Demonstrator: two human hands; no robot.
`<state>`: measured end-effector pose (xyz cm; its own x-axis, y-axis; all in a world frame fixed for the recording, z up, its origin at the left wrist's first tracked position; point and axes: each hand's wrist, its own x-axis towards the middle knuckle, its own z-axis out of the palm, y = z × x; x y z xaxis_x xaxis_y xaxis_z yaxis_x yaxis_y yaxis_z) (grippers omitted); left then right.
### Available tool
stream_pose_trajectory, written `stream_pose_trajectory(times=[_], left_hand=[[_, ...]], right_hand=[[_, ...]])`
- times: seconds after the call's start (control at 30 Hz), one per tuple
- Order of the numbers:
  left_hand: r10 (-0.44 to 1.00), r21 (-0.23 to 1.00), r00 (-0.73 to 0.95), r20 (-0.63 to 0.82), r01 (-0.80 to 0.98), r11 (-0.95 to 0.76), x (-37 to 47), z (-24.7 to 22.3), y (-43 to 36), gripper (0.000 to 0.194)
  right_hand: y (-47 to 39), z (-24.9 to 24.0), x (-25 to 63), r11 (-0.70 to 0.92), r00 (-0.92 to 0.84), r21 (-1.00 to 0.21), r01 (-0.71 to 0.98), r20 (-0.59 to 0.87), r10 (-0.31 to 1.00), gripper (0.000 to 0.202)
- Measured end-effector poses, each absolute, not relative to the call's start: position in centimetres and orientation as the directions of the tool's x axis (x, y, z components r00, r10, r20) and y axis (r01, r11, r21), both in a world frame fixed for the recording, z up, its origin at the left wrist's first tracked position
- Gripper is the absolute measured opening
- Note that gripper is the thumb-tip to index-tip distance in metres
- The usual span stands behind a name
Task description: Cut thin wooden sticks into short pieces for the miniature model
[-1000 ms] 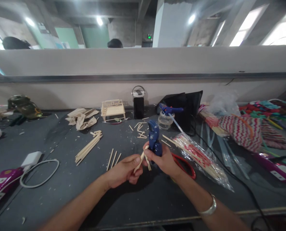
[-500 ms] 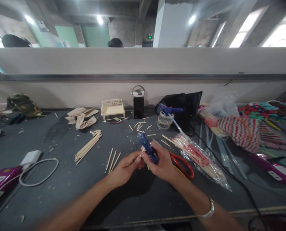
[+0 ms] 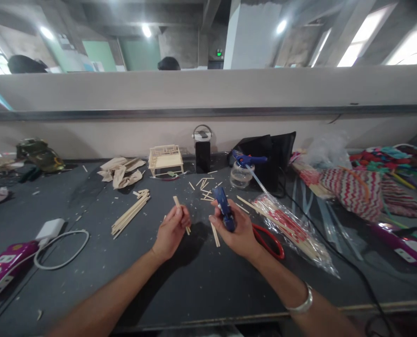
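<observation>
Near the middle of the dark table, my left hand (image 3: pixel 171 232) is closed around thin wooden sticks (image 3: pixel 176 201), whose ends stick out above and below the fingers. To its right, my right hand (image 3: pixel 237 232) grips a dark blue tool (image 3: pixel 224 209) that looks like a small cutter. Two pale sticks (image 3: pixel 214 232) lie on the table between the hands. Several short cut pieces (image 3: pixel 204 183) are scattered just beyond them. A bundle of longer sticks (image 3: pixel 130 215) rests to the left of my left hand.
A small wooden frame model (image 3: pixel 165 160), a black phone (image 3: pixel 203 157) and a glass jar with a blue glue gun (image 3: pixel 249 160) stand at the back. Red-handled scissors (image 3: pixel 270 242) and a plastic bag of sticks (image 3: pixel 296 229) lie right. A purple power strip (image 3: pixel 10 267) is at left.
My hands have moved apart, the left one going left and up with the sticks. The two sticks between the hands now show more fully. My right hand still holds the blue tool.
</observation>
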<state>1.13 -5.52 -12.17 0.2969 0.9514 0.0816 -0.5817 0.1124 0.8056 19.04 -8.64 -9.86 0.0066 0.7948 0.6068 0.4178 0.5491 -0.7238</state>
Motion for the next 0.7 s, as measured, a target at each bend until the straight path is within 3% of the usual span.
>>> stream_pose_trajectory(times=[0.13, 0.37, 0.7], left_hand=[[0.949, 0.831, 0.299, 0.096, -0.549, 0.089, 1.2, -12.8, -5.7, 0.023], [0.956, 0.940, 0.262, 0.133, -0.338, -0.038, 1.7, -13.3, -5.8, 0.029], [0.935, 0.959, 0.288, 0.204, -0.250, -0.132, 1.6, -13.7, -5.2, 0.030]], right_hand=[[-8.3, -10.2, 19.1, 0.556, -0.010, -0.731, 0.397, 0.602, 0.799, 0.018], [-8.2, -10.2, 19.0, 0.558, -0.054, -0.737, 0.382, 0.584, 0.810, 0.018], [-8.2, -10.1, 19.2, 0.549, -0.027, -0.739, 0.391, 0.587, 0.809, 0.014]])
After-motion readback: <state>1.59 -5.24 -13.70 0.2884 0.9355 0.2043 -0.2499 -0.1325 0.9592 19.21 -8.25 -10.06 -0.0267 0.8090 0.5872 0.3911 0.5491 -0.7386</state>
